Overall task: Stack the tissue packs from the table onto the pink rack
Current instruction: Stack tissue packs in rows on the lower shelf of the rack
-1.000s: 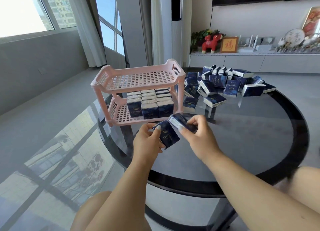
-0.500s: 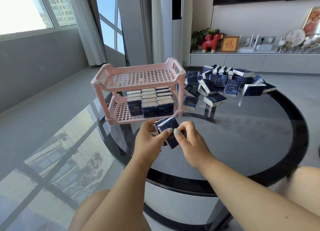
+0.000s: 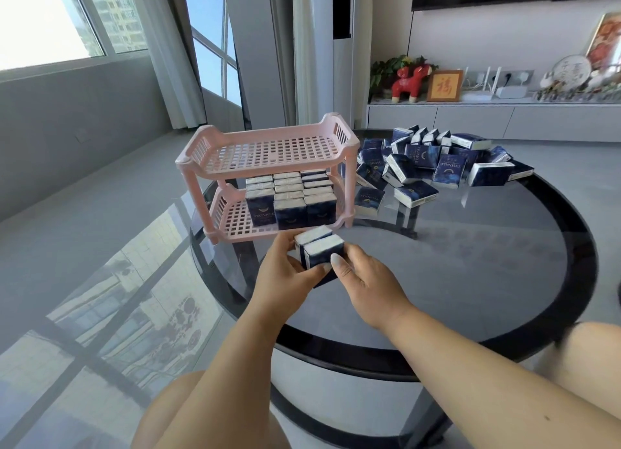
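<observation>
Your left hand (image 3: 285, 274) and right hand (image 3: 364, 275) both grip two tissue packs (image 3: 319, 249) pressed side by side, fingers curled around them, just in front of the pink rack (image 3: 265, 152) and above the worktop (image 3: 470, 263). The rack's lower shelf already holds rows of upright packs (image 3: 290, 196), its top shelf bare. A loose pile of packs (image 3: 433, 161) lies on the worktop to the rack's right.

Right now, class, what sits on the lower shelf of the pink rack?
Tissue packs stand upright in three rows on the lower shelf of the pink rack. The top shelf covers the back packs, so their number is unclear.
</observation>
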### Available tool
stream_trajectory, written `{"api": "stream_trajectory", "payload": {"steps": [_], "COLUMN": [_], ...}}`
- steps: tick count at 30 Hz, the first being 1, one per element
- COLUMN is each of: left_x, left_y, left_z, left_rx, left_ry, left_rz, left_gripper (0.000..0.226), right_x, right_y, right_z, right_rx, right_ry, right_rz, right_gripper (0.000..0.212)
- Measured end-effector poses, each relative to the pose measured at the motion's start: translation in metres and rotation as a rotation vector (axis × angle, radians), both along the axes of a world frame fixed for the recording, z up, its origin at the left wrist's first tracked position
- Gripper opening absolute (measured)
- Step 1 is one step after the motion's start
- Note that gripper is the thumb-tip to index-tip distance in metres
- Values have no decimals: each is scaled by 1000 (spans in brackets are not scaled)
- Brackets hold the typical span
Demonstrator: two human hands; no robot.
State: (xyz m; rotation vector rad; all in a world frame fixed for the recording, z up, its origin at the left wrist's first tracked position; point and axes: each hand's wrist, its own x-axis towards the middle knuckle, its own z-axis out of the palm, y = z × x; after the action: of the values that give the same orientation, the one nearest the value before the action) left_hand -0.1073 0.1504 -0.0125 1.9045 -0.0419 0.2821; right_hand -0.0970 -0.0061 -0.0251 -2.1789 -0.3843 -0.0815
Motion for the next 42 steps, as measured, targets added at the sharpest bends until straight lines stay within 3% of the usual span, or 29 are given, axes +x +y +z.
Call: {"api": "stream_trajectory", "payload": {"steps": [8, 15, 24, 33, 42], "left_x": [2, 11, 52, 77, 80], "left_y": [10, 50, 81, 87, 85], "left_z": [4, 32, 43, 36, 28], "left_rx": [124, 149, 283, 294, 290], "left_ry": [-32, -103, -40, 59, 26], "left_rz": [32, 277, 310, 242, 244], "left_gripper": [42, 49, 53, 48, 56], "right_x": [-2, -3, -1, 0, 0], "right_y": [0, 2, 3, 3, 4], "right_z": [0, 3, 0, 2, 4], "right_rx": [-14, -8, -50, -68, -62], "right_ry": [0, -5, -14, -23, -27], "right_rz": [30, -15, -41, -41, -42], "right_gripper": [69, 36, 38, 40, 36]}}
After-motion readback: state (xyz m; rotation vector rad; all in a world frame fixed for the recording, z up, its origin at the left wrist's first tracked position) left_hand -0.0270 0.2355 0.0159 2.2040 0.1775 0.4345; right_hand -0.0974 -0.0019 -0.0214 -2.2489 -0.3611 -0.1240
